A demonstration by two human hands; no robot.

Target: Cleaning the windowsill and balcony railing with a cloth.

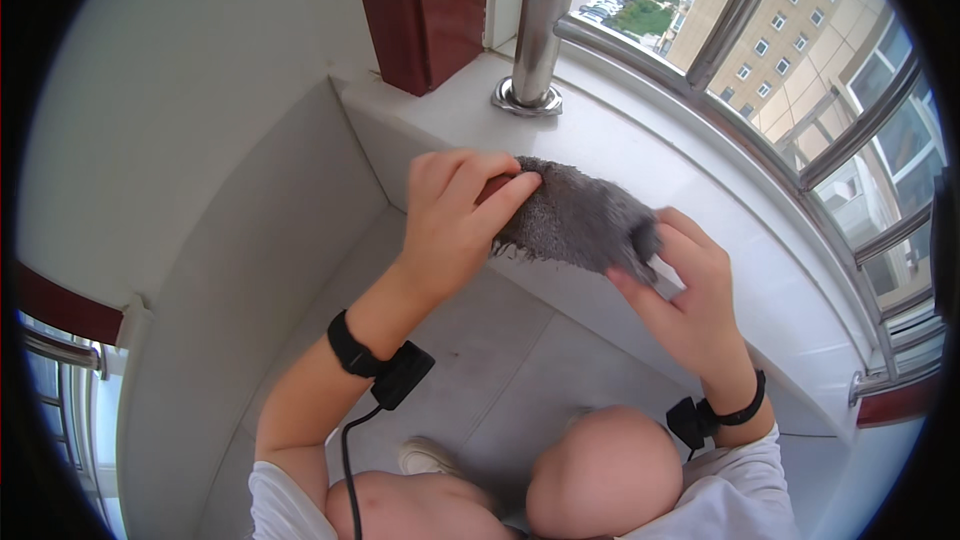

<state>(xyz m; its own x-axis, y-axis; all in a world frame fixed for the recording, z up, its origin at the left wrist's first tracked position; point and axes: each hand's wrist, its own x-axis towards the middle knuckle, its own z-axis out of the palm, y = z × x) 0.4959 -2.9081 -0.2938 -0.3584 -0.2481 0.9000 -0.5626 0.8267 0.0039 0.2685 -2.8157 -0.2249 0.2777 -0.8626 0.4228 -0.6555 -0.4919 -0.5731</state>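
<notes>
A grey, shaggy-edged cleaning cloth (574, 221) is stretched between my two hands, over the front edge of a white window sill (607, 139). My left hand (457, 217) grips its left end, thumb and fingers pressed on the fabric. Between those fingers shows a small dark red patch (495, 189); what it is I cannot tell. At the other end, my right hand (686, 277) pinches the cloth between thumb and fingers. That end is folded or rolled, with a dark hollow, and slightly blurred.
A steel railing post (536, 37) with a round base rises from the sill beside a dark red frame post (420, 15). Steel bars (735, 11) curve along the window. My knees (604, 461) are bent above grey floor tiles (480, 345). A cable (349, 457) hangs from my left wrist device (401, 375).
</notes>
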